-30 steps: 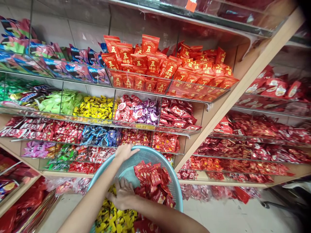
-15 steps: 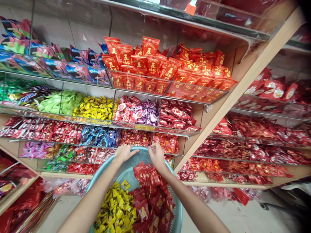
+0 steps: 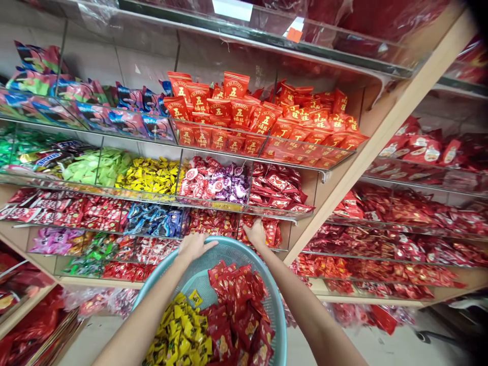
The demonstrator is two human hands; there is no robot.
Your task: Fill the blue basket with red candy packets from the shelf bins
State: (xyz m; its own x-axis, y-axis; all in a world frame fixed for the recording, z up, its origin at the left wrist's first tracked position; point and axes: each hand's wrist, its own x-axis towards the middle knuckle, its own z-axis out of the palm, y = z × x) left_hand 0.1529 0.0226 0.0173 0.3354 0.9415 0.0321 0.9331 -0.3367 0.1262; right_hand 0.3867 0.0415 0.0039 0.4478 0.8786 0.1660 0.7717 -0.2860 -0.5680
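Far left of the basket: yellow packets (image 3: 181, 325), likely light, slick and easily pinched a few at a time; small, glossy, dark-printed, heaped loose. Your left hand (image 3: 193, 247) is hooked over the far rim, thumb along the inside, fingertips hidden outside. Basket (image 3: 196, 278): directly before you, below the shelves, its underside out of view. Probably stiff, light plastic made heavier by the load; hold it by the thick rim. Round, teal, mesh-walled. Right half inside: dark red packets (image 3: 238, 310), larger and flatter, shiny, piled up the wall. Probably light, slippery, contents maybe crushable; take them by the wrapper edges. Further right, your right hand (image 3: 256, 233) is past the rim, at the red shelf packets (image 3: 271, 232) in a low compartment; fingers tucked among wrappers, can't tell if pinching any. Those look similarly shiny, likely light and slippery too.
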